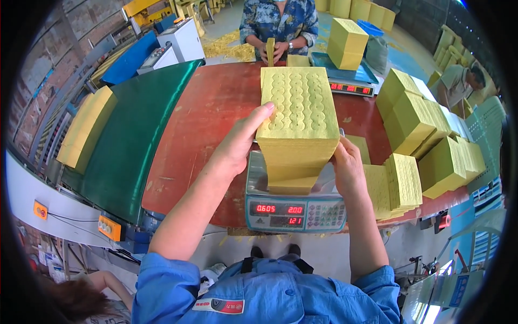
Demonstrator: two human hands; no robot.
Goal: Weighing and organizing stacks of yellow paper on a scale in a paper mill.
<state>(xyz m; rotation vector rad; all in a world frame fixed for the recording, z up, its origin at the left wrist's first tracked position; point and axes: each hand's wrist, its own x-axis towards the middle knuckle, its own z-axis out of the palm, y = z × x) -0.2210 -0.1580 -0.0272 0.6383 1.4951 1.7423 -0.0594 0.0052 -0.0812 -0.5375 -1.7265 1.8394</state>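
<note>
A tall stack of yellow embossed paper [299,102] rises over the digital scale [294,213], its top sheet pressed with rows of scalloped circles. My left hand [240,135] grips its left side, thumb along the top edge. On the opposite side my right hand [349,164] presses the lower right corner, its fingers partly hidden behind the paper. Whether the stack's base rests on the scale's metal plate or hangs just above it, I cannot tell. Red digits glow on the scale's display. Just right of my right hand lie smaller piles of the same paper [404,181].
Several yellow paper blocks [413,121] line the red table's right side. A second scale [350,81] bears another block at the back. Across the table a person [278,24] holds a thin bundle. A green conveyor belt [132,129] runs along the left, with a yellow block [89,129].
</note>
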